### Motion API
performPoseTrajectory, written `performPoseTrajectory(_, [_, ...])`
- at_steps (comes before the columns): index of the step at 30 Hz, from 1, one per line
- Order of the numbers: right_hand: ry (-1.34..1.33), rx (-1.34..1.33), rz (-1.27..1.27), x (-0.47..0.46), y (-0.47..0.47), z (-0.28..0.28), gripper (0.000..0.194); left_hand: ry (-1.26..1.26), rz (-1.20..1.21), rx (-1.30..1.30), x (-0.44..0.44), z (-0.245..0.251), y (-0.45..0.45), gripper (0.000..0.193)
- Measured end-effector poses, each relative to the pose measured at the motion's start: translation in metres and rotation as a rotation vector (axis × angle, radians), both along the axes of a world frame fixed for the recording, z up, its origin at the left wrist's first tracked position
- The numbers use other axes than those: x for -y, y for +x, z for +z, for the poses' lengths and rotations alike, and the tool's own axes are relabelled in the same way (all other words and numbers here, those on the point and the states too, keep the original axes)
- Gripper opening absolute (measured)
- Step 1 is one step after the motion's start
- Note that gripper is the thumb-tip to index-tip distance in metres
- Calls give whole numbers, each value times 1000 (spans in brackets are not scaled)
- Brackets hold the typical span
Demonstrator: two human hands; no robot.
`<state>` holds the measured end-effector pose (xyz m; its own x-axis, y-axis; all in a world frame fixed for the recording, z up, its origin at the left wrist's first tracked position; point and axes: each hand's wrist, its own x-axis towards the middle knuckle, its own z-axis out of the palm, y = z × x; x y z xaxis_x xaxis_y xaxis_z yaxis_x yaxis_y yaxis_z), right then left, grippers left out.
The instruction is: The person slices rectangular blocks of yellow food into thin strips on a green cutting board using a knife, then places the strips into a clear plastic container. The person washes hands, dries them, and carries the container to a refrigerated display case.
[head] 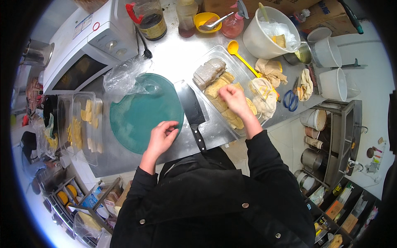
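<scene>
My left hand (162, 138) hovers over the near right edge of a round green cutting board (139, 121), fingers bent and thumb apart, with nothing in it. To the right of the board lies a cleaver (191, 107), its black handle (199, 140) towards me. My right hand (233, 97) is over a clear plastic tray (214, 119) of yellowish food blocks (217, 87). Its fingers curl in towards the thumb; whether they pinch or touch a block is hidden. A greyish, wrapped-looking block (209, 73) lies at the tray's far end.
A crumpled clear plastic bag (125, 76) overlaps the board's far edge. At left stand a microwave oven (93, 52) and clear containers (100, 124) with yellow pieces. Right of the tray are cloths (263, 96), blue-handled scissors (290, 99) and a yellow ladle (245, 60). A white bucket (260, 37) stands behind.
</scene>
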<state>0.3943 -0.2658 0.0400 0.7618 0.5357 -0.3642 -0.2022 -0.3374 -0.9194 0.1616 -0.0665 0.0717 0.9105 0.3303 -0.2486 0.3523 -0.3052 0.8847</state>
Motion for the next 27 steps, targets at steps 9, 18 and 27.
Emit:
performPoseTrajectory(9, [139,-343,-207,-7,28,1,25,-13,51,-42,-3,0,-15,23])
performPoseTrajectory(18, [-83,263,-5,-17,13,27,9,97,36,-6,-23,2,-54,31])
performPoseTrajectory(27, [-115,849,735,-101,-145,83,27,39,307,29,-83,19,-124,31])
